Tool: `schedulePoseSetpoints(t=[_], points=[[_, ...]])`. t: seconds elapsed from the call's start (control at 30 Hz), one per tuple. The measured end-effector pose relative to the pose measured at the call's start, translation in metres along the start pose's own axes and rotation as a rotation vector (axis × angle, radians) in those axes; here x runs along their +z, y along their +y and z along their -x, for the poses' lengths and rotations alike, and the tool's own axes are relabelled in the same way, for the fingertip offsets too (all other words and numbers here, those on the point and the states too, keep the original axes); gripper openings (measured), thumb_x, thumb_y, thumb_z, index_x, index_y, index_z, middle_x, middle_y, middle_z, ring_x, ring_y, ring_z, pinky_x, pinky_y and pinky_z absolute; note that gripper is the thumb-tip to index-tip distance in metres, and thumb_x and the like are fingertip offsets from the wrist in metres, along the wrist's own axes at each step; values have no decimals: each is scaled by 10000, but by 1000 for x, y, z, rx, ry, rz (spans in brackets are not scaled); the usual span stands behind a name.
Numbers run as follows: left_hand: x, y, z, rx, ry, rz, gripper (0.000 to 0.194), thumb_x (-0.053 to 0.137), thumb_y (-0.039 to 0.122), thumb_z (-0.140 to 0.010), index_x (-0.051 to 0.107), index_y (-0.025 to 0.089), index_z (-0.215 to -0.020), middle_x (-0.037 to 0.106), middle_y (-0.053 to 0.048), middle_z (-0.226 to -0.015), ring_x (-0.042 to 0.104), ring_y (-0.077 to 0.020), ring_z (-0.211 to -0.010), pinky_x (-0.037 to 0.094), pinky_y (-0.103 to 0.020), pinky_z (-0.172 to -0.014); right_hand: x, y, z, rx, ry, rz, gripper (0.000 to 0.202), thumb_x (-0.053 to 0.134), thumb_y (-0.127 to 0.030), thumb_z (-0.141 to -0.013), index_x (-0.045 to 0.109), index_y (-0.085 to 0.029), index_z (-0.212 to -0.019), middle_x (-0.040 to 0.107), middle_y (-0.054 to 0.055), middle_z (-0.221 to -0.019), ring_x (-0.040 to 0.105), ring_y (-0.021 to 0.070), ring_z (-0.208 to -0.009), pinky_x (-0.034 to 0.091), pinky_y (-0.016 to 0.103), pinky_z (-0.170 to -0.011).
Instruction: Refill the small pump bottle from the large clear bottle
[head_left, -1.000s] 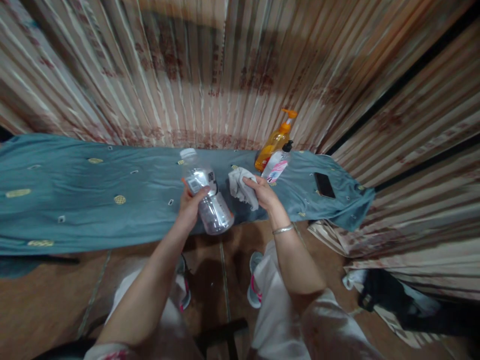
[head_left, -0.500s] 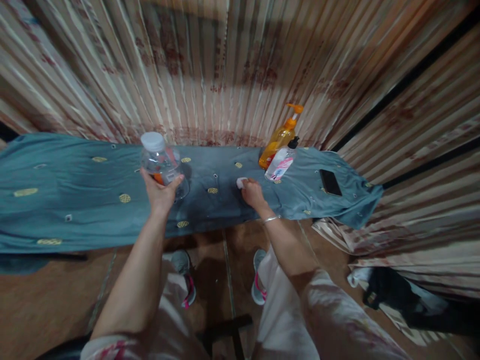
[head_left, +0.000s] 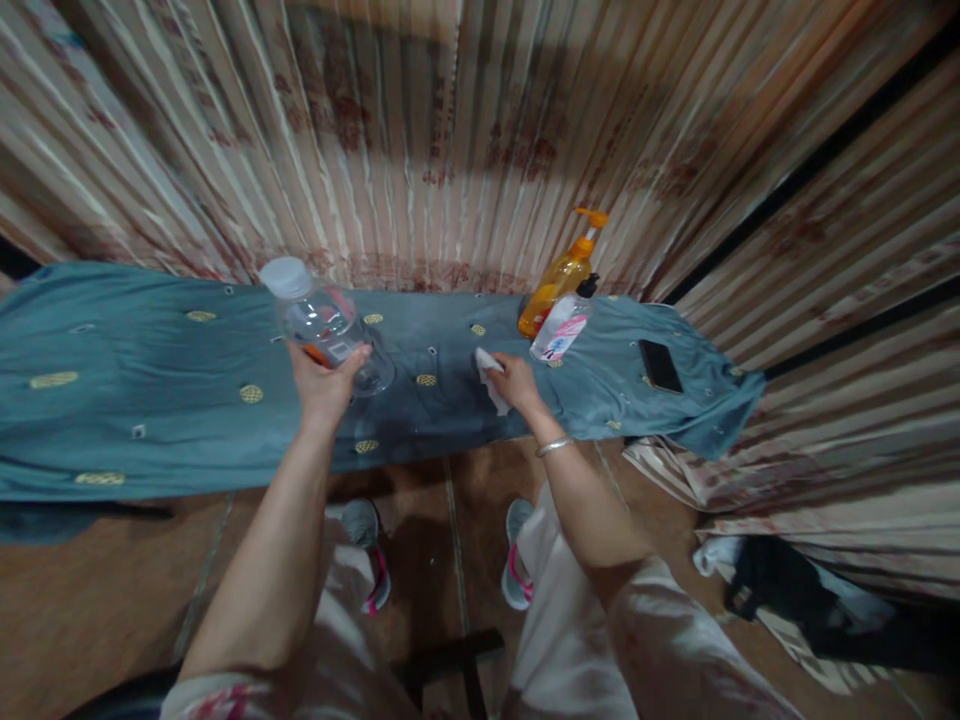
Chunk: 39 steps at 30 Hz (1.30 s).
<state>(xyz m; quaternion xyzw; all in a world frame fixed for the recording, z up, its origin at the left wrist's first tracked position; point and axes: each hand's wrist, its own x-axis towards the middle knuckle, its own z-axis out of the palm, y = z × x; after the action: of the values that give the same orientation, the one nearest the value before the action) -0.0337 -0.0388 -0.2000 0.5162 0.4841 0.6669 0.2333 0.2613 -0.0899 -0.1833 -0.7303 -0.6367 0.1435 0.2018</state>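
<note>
We see the left hand (head_left: 324, 382) wrapped around the lower body of a clear plastic bottle (head_left: 324, 323), fingers curled up one side and the thumb across the other, so the grasp is closed on it; the bottle leans away from us and to the left, its white cap (head_left: 284, 276) uppermost, its base close over the blue cloth (head_left: 135, 400) that covers the table, though we cannot tell whether the base touches; it sits about midway along the table, nearer the back edge. The right hand (head_left: 516, 384) is closed on a small white rag (head_left: 490, 382), which shows above and below the knuckles and lies pressed against the cloth toward the front edge, right of centre; a silver bangle (head_left: 553, 446) rings that wrist. Just beyond the rag, by the back edge, stand an orange pump bottle (head_left: 559, 278) and a white pump bottle (head_left: 559, 326), touching or nearly so; a dark phone (head_left: 660, 365) lies flat near the table's right end.
</note>
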Motion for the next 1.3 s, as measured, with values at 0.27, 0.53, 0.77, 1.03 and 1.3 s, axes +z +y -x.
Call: schedulePoseSetpoints(t=[0.27,0.53,0.77,1.03,1.3], points=[[13,23,14,-161,-59,-42,673,898,287,-563,572,180,-1141,722,-107,-1196,727,-255,-1060,576,-453,-1036,24,-10,-34,59,69,84,441,414,-42,-968,682,-33,-1318,689,276,-1361,662,313,-1286,456,408,-1136],[18,12,17,-145,-80,-86,776,909,307,-560,525,201,-1225,706,-122,-1245,712,-296,-1176,537,-475,-1102,55,-59,-19,-335,-200,-20,421,586,-59,-903,748,-197,-1266,744,63,-1359,656,182,-1271,446,262,-1131],[19,10,18,-160,-85,-55,905,920,355,-542,461,192,-1305,664,-140,-1347,691,-312,-1230,521,-499,-1135,8,-3,9,-206,-338,-232,256,604,-177,-903,816,-178,-1045,797,-16,-858,702,161,-754,523,232,-708],[20,13,21,-221,-135,-83,838,907,239,-497,505,222,-1232,685,-116,-1314,700,-295,-1200,532,-489,-1121,-3,17,4,-94,-64,-195,395,639,-217,-931,705,-143,-1313,732,145,-1360,688,250,-1240,502,349,-1072],[23,5,19,-219,-121,-100,824,936,253,-492,519,180,-1199,697,-103,-1204,713,-298,-1110,552,-510,-1085,-44,60,9,55,184,-69,434,620,-291,-988,664,-177,-1404,767,117,-1318,743,214,-1149,560,310,-971]])
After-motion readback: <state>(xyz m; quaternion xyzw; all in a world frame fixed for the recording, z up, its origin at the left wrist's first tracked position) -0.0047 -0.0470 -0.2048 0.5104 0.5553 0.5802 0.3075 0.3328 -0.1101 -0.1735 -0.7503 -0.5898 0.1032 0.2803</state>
